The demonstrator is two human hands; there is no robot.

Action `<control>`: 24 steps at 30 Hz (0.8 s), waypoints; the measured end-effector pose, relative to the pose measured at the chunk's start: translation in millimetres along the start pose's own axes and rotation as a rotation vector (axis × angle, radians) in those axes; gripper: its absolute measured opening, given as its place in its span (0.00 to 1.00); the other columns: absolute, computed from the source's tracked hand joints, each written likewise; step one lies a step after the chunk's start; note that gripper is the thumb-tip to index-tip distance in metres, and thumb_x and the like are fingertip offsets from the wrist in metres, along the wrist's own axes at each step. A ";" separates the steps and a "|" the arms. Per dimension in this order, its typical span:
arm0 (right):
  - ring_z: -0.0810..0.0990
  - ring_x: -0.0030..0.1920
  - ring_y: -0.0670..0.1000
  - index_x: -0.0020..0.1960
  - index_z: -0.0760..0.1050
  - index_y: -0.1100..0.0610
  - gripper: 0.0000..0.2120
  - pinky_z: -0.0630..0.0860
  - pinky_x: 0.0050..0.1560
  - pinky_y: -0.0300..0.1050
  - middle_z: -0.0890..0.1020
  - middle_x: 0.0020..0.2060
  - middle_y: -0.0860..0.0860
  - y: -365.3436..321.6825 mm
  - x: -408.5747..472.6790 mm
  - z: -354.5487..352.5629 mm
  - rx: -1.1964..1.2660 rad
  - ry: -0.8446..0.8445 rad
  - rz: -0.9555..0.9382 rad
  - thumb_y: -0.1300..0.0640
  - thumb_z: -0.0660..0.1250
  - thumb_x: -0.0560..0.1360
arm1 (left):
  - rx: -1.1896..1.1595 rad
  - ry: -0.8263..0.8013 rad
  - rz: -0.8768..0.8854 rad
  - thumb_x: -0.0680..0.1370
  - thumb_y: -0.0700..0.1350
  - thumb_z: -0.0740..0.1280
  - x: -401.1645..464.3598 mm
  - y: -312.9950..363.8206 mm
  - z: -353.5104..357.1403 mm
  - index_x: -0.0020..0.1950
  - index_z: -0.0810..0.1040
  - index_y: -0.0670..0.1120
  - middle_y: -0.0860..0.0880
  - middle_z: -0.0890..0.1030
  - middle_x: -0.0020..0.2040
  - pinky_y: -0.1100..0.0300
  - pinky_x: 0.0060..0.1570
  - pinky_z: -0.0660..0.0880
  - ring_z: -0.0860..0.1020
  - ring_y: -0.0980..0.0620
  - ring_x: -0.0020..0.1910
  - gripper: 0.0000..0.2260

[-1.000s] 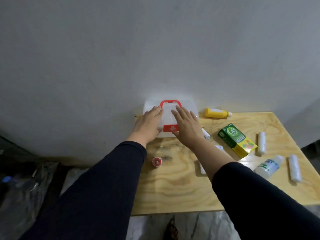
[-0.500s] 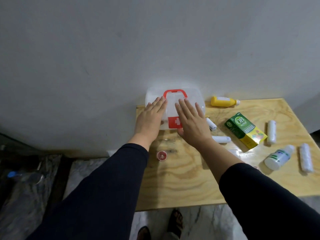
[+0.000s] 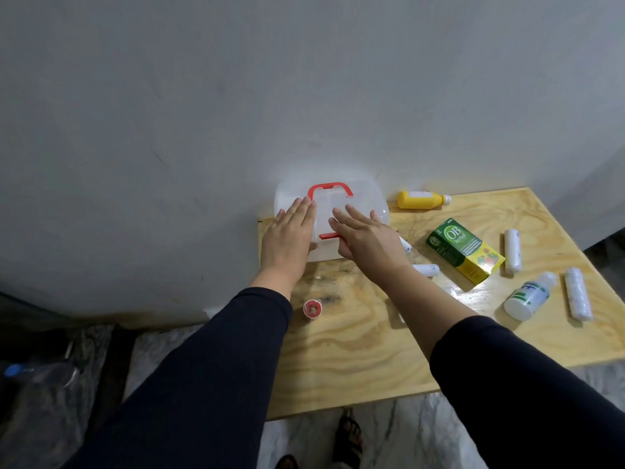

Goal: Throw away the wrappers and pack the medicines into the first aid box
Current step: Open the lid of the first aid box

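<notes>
The first aid box [image 3: 367, 202] is translucent white with a red handle and stands at the table's back left, against the wall. My left hand [image 3: 287, 238] lies flat on its left half and my right hand [image 3: 368, 242] on its right half. Both thumbs are tucked at the front edge, where the red latch [image 3: 329, 235] shows edge-on. A yellow bottle [image 3: 419, 200], a green and yellow carton [image 3: 463, 252], a white bottle [image 3: 529, 294], two white rolls [image 3: 512, 250] [image 3: 578, 297] and small white tubes [image 3: 426, 269] lie to the right.
A small red round item [image 3: 313, 309] sits on the wooden table [image 3: 355, 360] near my left forearm. The grey wall is directly behind the box. Dark plastic and a blue-capped bottle [image 3: 13, 369] lie on the floor at left. Sandalled feet [image 3: 348, 441] show below the table's front edge.
The lid's front edge has tipped up, so the red latch face now shows only as a thin strip. Both hands stayed on the box and slid slightly towards me.
</notes>
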State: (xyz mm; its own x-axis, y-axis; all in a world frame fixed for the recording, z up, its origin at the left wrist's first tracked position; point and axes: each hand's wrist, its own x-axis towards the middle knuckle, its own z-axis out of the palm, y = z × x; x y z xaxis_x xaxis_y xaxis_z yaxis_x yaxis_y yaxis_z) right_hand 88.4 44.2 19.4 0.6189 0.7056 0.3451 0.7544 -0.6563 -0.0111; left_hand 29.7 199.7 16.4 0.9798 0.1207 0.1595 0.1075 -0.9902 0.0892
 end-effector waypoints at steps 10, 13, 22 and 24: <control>0.53 0.78 0.53 0.77 0.52 0.57 0.32 0.50 0.77 0.55 0.57 0.77 0.52 14.2 -2.0 -26.9 0.007 -0.053 0.273 0.47 0.59 0.78 | 0.018 -0.047 0.090 0.79 0.52 0.65 14.5 -6.7 -52.8 0.78 0.57 0.45 0.49 0.61 0.78 0.55 0.71 0.65 0.59 0.52 0.77 0.31; 0.51 0.78 0.53 0.77 0.49 0.58 0.33 0.51 0.78 0.53 0.56 0.78 0.54 22.0 -12.8 -25.3 0.084 -0.049 0.532 0.46 0.57 0.79 | -0.004 0.013 0.079 0.79 0.51 0.64 21.6 -8.8 -69.0 0.77 0.61 0.46 0.50 0.65 0.77 0.54 0.67 0.68 0.63 0.52 0.76 0.28; 0.44 0.79 0.53 0.77 0.46 0.60 0.32 0.48 0.77 0.56 0.48 0.79 0.54 15.5 2.1 -0.5 0.211 -0.375 0.576 0.45 0.51 0.81 | -0.054 0.108 0.046 0.81 0.43 0.63 50.6 -14.2 -78.5 0.75 0.65 0.45 0.49 0.68 0.75 0.53 0.68 0.70 0.66 0.50 0.74 0.22; 0.42 0.78 0.54 0.77 0.43 0.61 0.33 0.46 0.77 0.56 0.46 0.79 0.55 13.3 3.8 3.8 0.202 -0.417 0.586 0.44 0.50 0.81 | -0.066 0.113 0.043 0.81 0.41 0.61 56.5 -16.8 -78.1 0.75 0.65 0.45 0.49 0.68 0.75 0.54 0.69 0.69 0.65 0.51 0.75 0.21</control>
State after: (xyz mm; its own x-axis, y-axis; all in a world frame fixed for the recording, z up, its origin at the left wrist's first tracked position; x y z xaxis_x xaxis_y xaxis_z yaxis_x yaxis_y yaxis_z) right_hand 101.7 39.1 17.0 0.9333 0.3243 -0.1543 0.2760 -0.9225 -0.2698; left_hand 70.0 228.6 100.6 0.9575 0.0891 0.2743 0.0508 -0.9883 0.1436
